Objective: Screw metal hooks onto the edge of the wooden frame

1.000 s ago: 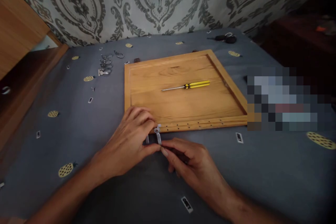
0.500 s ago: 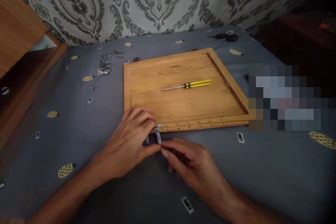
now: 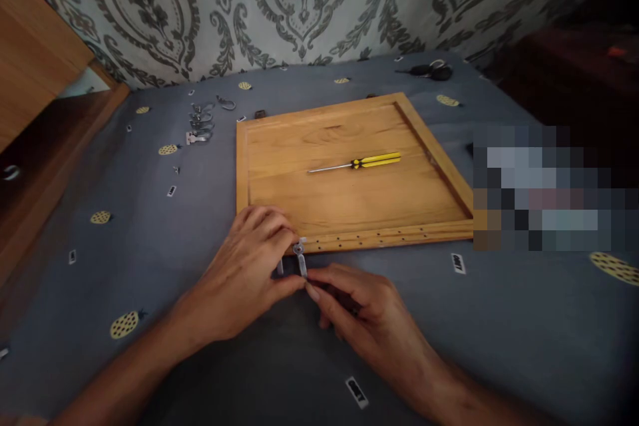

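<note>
Your left hand [image 3: 244, 279] and right hand [image 3: 369, 319] meet at lower centre, fingers of both pinching a small metal bracket [image 3: 300, 258]. It sits against the wooden panel [image 3: 349, 200]'s near edge; a yellow screwdriver [image 3: 355, 163] lies mid-panel.

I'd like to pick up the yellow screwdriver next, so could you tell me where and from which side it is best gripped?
Probably by the yellow handle, coming from above: the screwdriver lies flat on the wooden panel, handle to the right and thin shaft to the left. The handle is thicker, with bare wood on both sides for fingers to close across it.
</note>
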Demonstrator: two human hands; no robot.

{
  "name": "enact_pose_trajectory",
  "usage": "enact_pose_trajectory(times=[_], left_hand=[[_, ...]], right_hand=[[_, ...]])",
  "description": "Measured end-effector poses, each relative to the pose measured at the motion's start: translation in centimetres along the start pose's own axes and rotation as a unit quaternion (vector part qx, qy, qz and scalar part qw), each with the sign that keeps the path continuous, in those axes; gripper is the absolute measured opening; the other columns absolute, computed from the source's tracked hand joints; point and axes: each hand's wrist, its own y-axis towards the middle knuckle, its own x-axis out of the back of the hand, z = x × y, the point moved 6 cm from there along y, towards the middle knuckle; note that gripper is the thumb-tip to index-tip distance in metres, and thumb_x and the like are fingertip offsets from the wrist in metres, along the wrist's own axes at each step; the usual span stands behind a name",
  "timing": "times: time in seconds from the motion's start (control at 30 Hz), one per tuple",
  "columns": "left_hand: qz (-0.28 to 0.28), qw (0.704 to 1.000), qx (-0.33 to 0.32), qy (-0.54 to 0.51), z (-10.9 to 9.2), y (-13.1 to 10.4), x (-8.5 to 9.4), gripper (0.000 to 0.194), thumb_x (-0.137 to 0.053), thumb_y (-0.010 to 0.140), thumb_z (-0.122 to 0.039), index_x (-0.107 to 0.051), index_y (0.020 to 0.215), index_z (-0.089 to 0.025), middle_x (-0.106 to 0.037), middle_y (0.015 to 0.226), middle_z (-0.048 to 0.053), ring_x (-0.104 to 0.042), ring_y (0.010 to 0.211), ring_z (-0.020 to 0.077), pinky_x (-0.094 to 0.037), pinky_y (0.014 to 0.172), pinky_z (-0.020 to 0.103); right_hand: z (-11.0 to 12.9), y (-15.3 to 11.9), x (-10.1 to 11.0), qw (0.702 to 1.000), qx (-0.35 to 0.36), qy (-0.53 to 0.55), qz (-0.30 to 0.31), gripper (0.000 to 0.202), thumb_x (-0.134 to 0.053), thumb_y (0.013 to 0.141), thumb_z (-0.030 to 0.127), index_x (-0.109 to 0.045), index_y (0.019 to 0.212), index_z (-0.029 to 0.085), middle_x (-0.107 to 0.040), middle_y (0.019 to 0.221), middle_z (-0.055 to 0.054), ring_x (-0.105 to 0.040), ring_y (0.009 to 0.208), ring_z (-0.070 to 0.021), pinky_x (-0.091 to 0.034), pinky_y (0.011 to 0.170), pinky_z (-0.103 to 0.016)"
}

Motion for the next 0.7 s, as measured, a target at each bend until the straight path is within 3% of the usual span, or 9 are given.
enact_pose_trajectory(times=[0.37,0.7], left_hand=[[0.008,1.000,-0.007,0.009,0.08,0.04,0.03,0.033,-0.086,0.082,-0.026,-0.064,0.104,-0.017,-0.068,0.115,0.008,-0.057,0.119,0.0312,-0.047,0.102,0.050],[0.010,1.000,-0.002,0.008,-0.06,0.00,0.02,0.030,-0.084,0.083,-0.024,-0.062,0.103,-0.019,-0.067,0.113,0.006,-0.058,0.118,0.0306,-0.048,0.101,0.050]], right_hand=[[-0.02,-0.09,0.02,1.000,0.000,-0.008,0.001,0.025,-0.057,0.096,0.031,-0.078,0.098,0.017,-0.063,0.062,0.000,-0.053,0.046,-0.0088,-0.043,0.046,-0.022],[0.29,-0.29,-0.02,1.000,0.026,-0.016,-0.005,0.023,-0.056,0.097,0.027,-0.077,0.097,0.017,-0.067,0.067,-0.001,-0.056,0.048,-0.0082,-0.044,0.046,-0.020]])
